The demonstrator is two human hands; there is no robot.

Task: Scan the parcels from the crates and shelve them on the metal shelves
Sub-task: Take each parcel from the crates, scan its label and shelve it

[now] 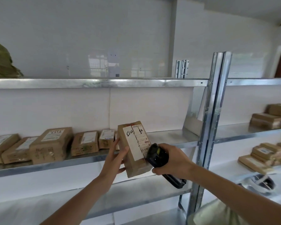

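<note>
While the left hand (116, 155) grips a brown parcel (135, 150) from its left side, thumb on the front face and fingers curled behind, the right hand (172, 159) wraps around a black scanner (159, 157). The scanner's head sits just beside the parcel's lower right edge, near the barcode on its white label (133, 142). The label bears handwritten marks and a tear down its middle. The parcel is held upright and slightly tilted, in the air in front of the middle metal shelf (88, 161).

On that shelf, to the left of the held parcel, a row of brown boxes (52, 144) with white labels stands side by side. A steel upright (212, 119) divides this bay from the next one on the right, where flat brown packets (266, 119) lie stacked on two levels. A green sack (2, 62) rests on the top shelf at far left. White wall runs behind everything.
</note>
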